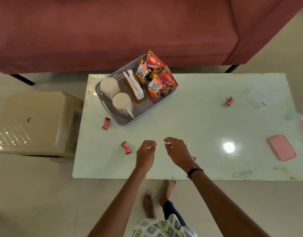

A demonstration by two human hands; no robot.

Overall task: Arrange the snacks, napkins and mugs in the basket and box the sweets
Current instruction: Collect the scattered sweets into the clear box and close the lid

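Note:
A grey basket stands at the table's far left. It holds two white mugs, a napkin holder with white napkins and several red snack packets. Red wrapped sweets lie loose on the table: one beside the basket, one left of my left hand, one at the right. Another sweet peeks out from under my right wrist. My left hand and my right hand hover over the near table edge, fingers loosely curled, holding nothing. A clear box sits at the far right.
A pink phone lies at the right on the white table. A beige plastic stool stands left of the table. A maroon sofa runs behind it. My bare feet are on the floor below the near edge.

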